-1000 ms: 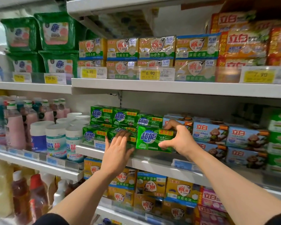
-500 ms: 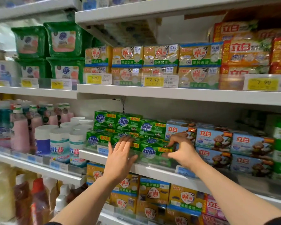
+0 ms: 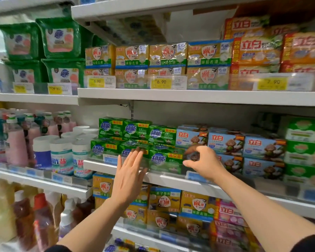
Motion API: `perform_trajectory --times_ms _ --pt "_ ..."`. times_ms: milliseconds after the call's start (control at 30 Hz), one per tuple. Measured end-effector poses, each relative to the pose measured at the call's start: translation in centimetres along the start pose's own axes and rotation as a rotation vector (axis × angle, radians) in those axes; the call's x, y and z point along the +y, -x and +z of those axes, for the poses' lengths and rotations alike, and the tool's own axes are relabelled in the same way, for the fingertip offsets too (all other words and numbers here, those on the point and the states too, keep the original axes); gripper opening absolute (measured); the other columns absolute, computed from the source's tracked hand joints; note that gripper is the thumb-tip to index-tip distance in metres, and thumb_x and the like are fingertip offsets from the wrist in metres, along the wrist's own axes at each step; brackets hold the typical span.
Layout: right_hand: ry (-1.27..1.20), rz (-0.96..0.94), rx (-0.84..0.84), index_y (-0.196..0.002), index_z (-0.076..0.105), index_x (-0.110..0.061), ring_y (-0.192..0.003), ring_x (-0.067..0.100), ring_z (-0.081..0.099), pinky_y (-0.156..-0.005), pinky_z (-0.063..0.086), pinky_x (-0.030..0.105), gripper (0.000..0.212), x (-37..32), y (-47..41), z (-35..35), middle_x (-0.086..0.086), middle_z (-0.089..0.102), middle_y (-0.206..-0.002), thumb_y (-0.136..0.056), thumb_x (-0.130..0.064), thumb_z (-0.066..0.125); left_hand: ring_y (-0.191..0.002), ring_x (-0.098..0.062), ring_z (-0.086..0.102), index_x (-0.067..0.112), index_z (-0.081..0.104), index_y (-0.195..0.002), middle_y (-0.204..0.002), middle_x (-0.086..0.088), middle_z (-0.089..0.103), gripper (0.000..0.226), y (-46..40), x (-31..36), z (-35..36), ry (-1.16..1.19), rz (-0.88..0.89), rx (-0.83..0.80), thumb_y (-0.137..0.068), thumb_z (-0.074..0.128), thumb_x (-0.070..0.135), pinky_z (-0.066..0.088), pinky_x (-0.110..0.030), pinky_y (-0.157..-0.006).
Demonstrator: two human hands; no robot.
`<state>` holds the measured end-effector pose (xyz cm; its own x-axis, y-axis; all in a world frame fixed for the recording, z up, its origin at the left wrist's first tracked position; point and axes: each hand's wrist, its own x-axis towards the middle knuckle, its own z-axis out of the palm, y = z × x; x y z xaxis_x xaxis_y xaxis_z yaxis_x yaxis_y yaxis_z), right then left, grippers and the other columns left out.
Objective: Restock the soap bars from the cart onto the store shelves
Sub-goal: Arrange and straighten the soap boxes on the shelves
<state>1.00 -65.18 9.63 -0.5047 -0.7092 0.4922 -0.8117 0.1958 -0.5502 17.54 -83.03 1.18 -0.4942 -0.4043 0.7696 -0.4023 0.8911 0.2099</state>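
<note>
A green soap pack (image 3: 165, 160) lies at the front of the middle shelf (image 3: 171, 180), in line with other green packs (image 3: 104, 148) and below a back row of the same packs (image 3: 136, 130). My left hand (image 3: 129, 179) is flat with straight fingers, its fingertips at the front of the pack to the left. My right hand (image 3: 205, 164) hovers at the pack's right end in a loose C shape, thumb tip at the pack's edge and nothing between the fingers. The cart is out of view.
Blue soap packs (image 3: 225, 142) stand directly right of the green ones, behind my right hand. White tubs (image 3: 62, 157) and pink bottles (image 3: 16, 142) fill the shelf to the left. The upper shelf (image 3: 189, 97) carries yellow soap packs, and more soap sits below.
The green pack went from upright in my right hand to lying on the shelf front. My right hand has let go and drawn slightly right. My left hand has stayed flat.
</note>
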Motion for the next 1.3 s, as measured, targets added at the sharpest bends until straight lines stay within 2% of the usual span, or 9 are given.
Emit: perform_trajectory --times_ms 100,300,433,533,633,733,933,1133,1300 --pt "0.041 -0.028 0.143 -0.092 0.068 -0.017 -0.091 0.011 0.058 -0.078 0.042 0.024 0.014 2.1 4.2 -3.7 -0.006 0.062 -0.093 -0.079 -0.016 0.075 -0.142 -0.020 0.032 0.018 0.038 -0.146 -0.152 -0.001 0.036 0.055 2.5 4.9 1.3 0.069 0.071 0.001 -0.095 0.037 0.038 0.014 -0.048 -0.117" --pt "0.225 0.080 0.297 -0.078 0.070 -0.014 -0.085 0.018 0.063 -0.079 0.049 0.030 0.014 8.8 16.2 -15.3 0.000 0.067 -0.084 -0.071 -0.010 0.081 -0.137 -0.017 0.040 0.017 0.046 -0.140 -0.147 -0.001 0.045 0.047 5.0 23.3 4.9 0.412 0.281 -0.055 -0.094 0.056 0.026 0.023 -0.047 -0.118" --pt "0.319 0.301 0.410 -0.073 0.070 -0.016 -0.075 0.011 0.065 -0.074 0.049 0.022 0.015 12.6 29.0 -25.5 -0.003 0.068 -0.074 -0.072 -0.005 0.080 -0.115 -0.026 0.057 0.010 0.057 -0.126 -0.129 -0.008 0.059 0.044 8.5 39.1 6.0 0.697 0.552 -0.186 -0.089 0.047 0.033 0.046 -0.044 -0.100" --pt "0.340 0.530 0.495 -0.067 0.065 -0.022 -0.068 -0.002 0.063 -0.071 0.050 0.016 0.025 14.4 40.0 -32.6 -0.004 0.067 -0.070 -0.075 -0.001 0.077 -0.111 -0.024 0.055 0.008 0.059 -0.123 -0.124 -0.009 0.061 0.046 13.2 50.2 5.5 0.866 0.720 -0.314 -0.089 0.045 0.036 0.045 -0.038 -0.097" --pt "0.412 0.717 0.582 -0.065 0.062 -0.027 -0.070 0.017 0.064 -0.076 0.052 0.035 0.033 15.5 50.9 -37.9 0.002 0.067 -0.070 -0.074 0.001 0.077 -0.112 -0.025 0.054 0.007 0.061 -0.121 -0.120 -0.010 0.063 0.050 18.8 59.9 4.3 0.996 0.843 -0.463 -0.090 0.043 0.042 0.036 -0.029 -0.097" --pt "0.535 0.874 0.580 -0.066 0.069 -0.019 -0.060 0.002 0.060 -0.068 0.050 0.029 0.019 15.7 59.9 -41.2 0.000 0.068 -0.066 -0.071 -0.003 0.079 -0.120 -0.026 0.053 0.007 0.058 -0.126 -0.129 -0.010 0.058 0.049 24.1 67.0 3.0 1.086 0.957 -0.626 -0.091 0.048 0.040 0.031 -0.024 -0.103" --pt "0.596 1.107 0.523 -0.066 0.066 -0.023 -0.062 0.009 0.058 -0.057 0.037 0.012 0.018 16.7 70.9 -43.1 -0.004 0.064 -0.063 -0.071 -0.012 0.079 -0.123 -0.030 0.049 0.003 0.060 -0.121 -0.129 -0.017 0.055 0.047 31.1 74.9 2.8 1.003 1.197 -0.889 -0.088 0.058 0.036 0.025 -0.024 -0.102" --pt "0.503 1.351 0.316 -0.088 0.073 -0.003 -0.088 0.024 0.065 -0.076 0.046 0.032 0.021 20.4 76.5 -43.5 0.011 0.071 -0.089 -0.070 -0.013 0.080 -0.123 -0.027 0.044 0.008 0.057 -0.123 -0.127 -0.015 0.053 0.086 34.0 80.0 3.6 0.760 1.394 -1.068 -0.060 0.043 0.064 0.034 -0.035 -0.103" --pt "0.425 1.527 0.233 -0.117 0.064 -0.001 -0.110 0.029 0.059 -0.091 0.046 0.033 0.046 24.1 78.2 -44.3 0.014 0.065 -0.117 -0.078 -0.021 0.076 -0.126 -0.031 0.043 0.013 0.040 -0.138 -0.136 -0.012 0.042 0.079 36.3 83.7 6.6 0.491 1.423 -1.170 -0.071 0.077 0.030 0.040 -0.038 -0.102"
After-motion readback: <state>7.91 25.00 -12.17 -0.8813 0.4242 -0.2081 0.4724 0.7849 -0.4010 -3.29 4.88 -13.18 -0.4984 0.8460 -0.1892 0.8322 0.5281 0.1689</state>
